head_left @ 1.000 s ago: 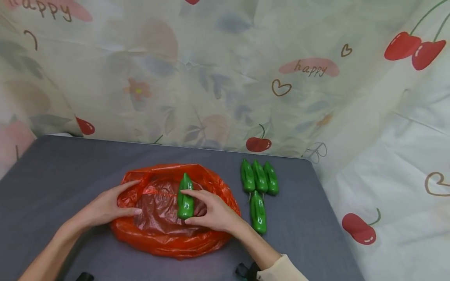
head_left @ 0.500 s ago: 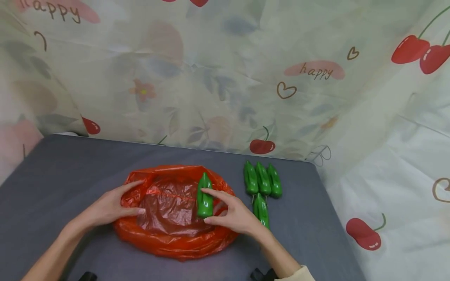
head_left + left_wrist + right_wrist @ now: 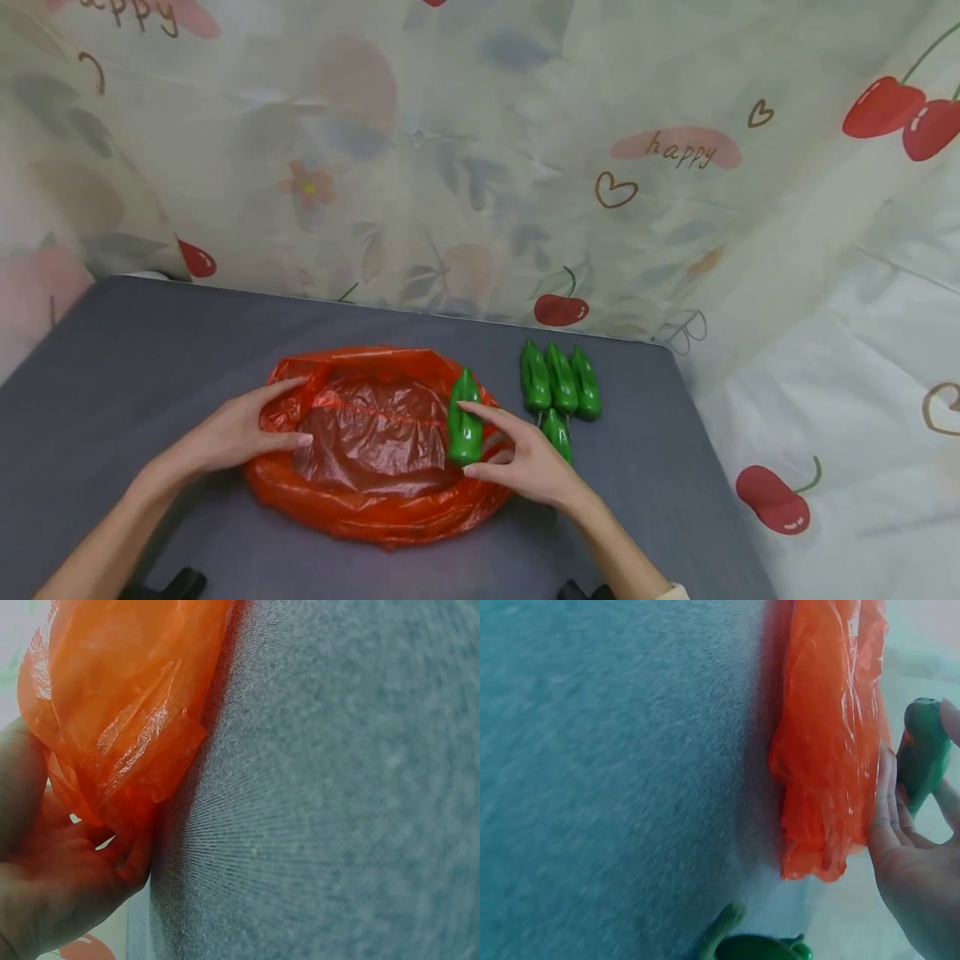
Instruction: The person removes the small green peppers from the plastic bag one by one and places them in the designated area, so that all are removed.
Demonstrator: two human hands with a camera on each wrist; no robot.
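An orange-red plastic bag lies with its mouth spread wide on the grey table. My left hand grips the bag's left rim; in the left wrist view its fingers curl beneath the thin plastic. Over the right rim, my right hand pinches a glossy green pepper between thumb and fingers, its narrow end pointing away. The right wrist view shows this pepper raised beside the bag. Inside the bag, the visible bottom shows only crumpled film.
Several more green peppers lie grouped right of the bag, one partly hidden behind my right hand. A patterned cloth hangs behind the table. Black objects show at the near edge of the view.
My right hand has carried the pepper rightward, from above the bag's middle to its right rim. My left hand keeps its place on the left rim. The view has shifted slightly.
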